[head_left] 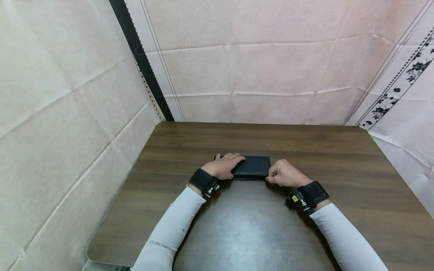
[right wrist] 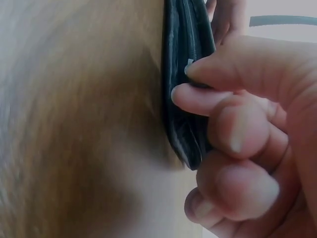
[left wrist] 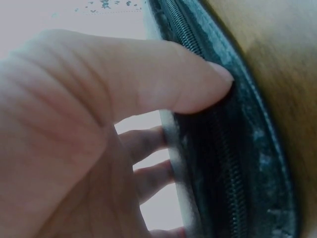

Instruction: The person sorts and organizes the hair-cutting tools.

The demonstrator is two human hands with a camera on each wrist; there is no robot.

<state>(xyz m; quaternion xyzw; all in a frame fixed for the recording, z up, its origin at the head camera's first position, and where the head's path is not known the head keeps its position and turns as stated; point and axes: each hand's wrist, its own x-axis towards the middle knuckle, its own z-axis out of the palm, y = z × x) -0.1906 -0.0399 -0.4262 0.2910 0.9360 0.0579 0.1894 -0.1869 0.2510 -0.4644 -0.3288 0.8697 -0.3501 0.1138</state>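
Observation:
A black zip wallet (head_left: pixel 253 165) lies flat on the table, its zipper edge towards me. My left hand (head_left: pixel 223 167) holds its left part, fingers spread over the top. In the left wrist view, the left thumb (left wrist: pixel 168 74) presses on the edge beside the zipper (left wrist: pixel 230 188). At the wallet's right end, my right hand (head_left: pixel 285 174) has its thumb and forefinger pinched together. A bit of the metal zipper pull (right wrist: pixel 189 63) shows at the thumb tip in the right wrist view; the rest is hidden by the fingers. The other right fingers are curled.
The brown wood-grain table (head_left: pixel 217 226) extends around the wallet on all sides. Pale creased cloth (head_left: pixel 271 67) hangs behind it and along the left (head_left: pixel 68 113). Black wrist straps with small cameras (head_left: pixel 211 188) sit on both wrists.

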